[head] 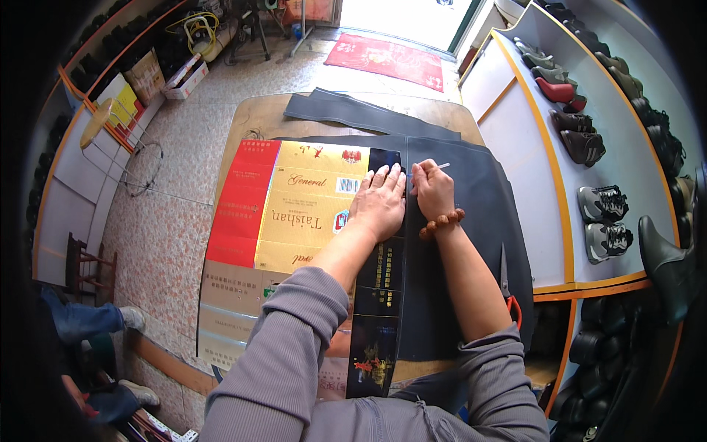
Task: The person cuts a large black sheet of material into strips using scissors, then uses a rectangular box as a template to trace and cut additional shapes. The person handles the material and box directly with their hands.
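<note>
My left hand [381, 201] lies flat, fingers spread, on a template of joined printed cartons [298, 193] in gold, red, tan and black. The template's black strip [381, 309] runs along its right side. Under it is a large sheet of black leather-like material [442, 287], with a pale line along the strip's edge. In my right hand [433, 185] is a thin whitish marking pen [443, 166], its tip hidden by the fingers at the template's edge. Scissors with red handles [513, 310] lie on the black sheet, right of my right forearm.
Cut black pieces [359, 113] lie at the far side of the wooden table [254, 113]. Shelves of shoes [605, 204] stand close on the right. A round stool [99, 122] is at left; a seated person's legs [88, 320] show lower left. A red mat [389, 61] lies by the doorway.
</note>
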`<state>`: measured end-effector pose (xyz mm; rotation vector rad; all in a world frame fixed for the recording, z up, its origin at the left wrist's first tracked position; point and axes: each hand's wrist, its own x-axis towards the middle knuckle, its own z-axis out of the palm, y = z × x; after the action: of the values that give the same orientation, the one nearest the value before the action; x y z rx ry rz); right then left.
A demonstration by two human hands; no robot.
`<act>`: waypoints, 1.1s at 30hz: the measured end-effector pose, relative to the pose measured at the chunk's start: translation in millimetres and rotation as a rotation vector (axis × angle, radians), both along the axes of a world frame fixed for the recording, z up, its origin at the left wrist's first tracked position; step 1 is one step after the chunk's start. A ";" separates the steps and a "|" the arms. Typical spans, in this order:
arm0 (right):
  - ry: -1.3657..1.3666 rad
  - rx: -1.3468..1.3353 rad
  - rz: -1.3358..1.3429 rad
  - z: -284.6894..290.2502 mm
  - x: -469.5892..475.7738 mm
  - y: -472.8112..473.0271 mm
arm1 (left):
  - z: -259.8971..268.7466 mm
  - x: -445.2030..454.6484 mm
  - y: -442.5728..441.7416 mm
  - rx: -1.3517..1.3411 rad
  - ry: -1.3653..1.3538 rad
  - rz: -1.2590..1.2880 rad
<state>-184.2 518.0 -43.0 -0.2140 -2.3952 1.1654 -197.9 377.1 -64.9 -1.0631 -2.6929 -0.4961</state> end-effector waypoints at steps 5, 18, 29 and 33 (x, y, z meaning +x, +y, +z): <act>-0.087 0.081 0.072 9.8 38.8 -10.0 | 0.7 0.6 0.6 0.016 -0.008 0.008; -0.005 0.089 -0.020 -3.5 -27.6 5.8 | 1.6 0.8 0.2 0.121 0.059 -0.015; 0.014 0.119 0.032 -0.1 -9.0 -2.1 | 2.4 1.7 -0.8 0.090 0.054 -0.011; -0.051 0.169 0.080 12.6 50.2 -21.5 | 6.0 1.3 -0.5 0.042 -0.049 -0.025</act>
<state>-134.0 496.6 -30.4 -0.0954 -2.5518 0.9959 -196.5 376.5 -58.8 -1.0882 -2.7014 -0.5883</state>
